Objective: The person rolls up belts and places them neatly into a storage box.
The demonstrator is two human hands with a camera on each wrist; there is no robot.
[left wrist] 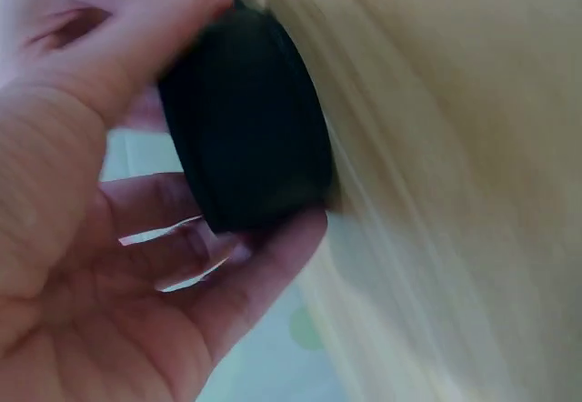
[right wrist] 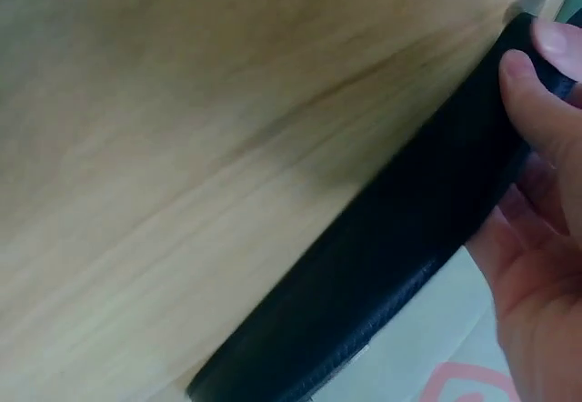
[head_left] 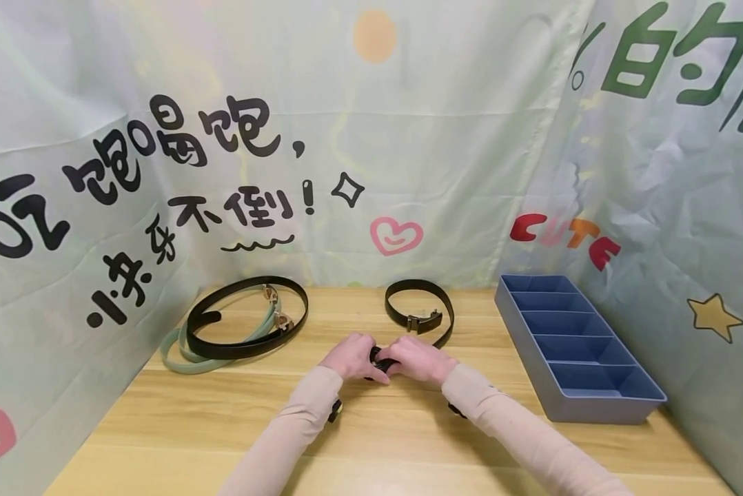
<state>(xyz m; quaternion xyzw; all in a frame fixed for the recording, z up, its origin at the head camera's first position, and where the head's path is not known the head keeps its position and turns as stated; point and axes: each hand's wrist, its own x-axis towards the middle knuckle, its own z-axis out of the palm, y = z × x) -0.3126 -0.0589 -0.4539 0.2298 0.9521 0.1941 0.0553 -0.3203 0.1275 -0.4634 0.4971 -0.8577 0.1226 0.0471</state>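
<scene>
A pale printed cloth backdrop [head_left: 446, 172] hangs around the wood-grain desk [head_left: 222, 434]. At the desk's right side stands a blue-grey five-compartment organizer [head_left: 601, 410]. On the left, a looped black leather belt [head_left: 222, 351] lies over a pale green belt [head_left: 188, 367], their metal buckles [head_left: 282, 320] together at the loops' right side. The hand-held black belt [right wrist: 382, 238] is at the desk's centre, its far part curving in a loop beyond the hands. The right hand [head_left: 422, 358] pinches its strap between thumb and fingers; the left hand [head_left: 349, 356], just beside, has its fingers and thumb clamped around a bent section. Smallest is the loop's metal buckle [head_left: 413, 322].
</scene>
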